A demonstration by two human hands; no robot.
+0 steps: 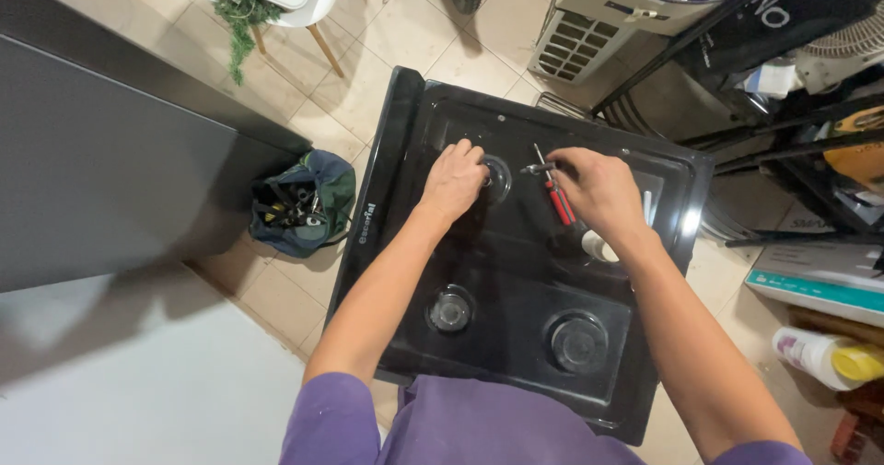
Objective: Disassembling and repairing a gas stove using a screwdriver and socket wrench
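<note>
Both forearms reach out over the black stove top. The left hand lies curled, fingers closed on the rim of the far-left burner seat. The right hand, just right of that seat, pinches red-handled pliers, their metal tip pointing toward the seat.

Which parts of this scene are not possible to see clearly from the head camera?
- Head view: the burner part under the left hand, covered by fingers.
- Head view: the pliers handle ends, covered by the right hand.
- Head view: the tool bag contents, too small.
</note>
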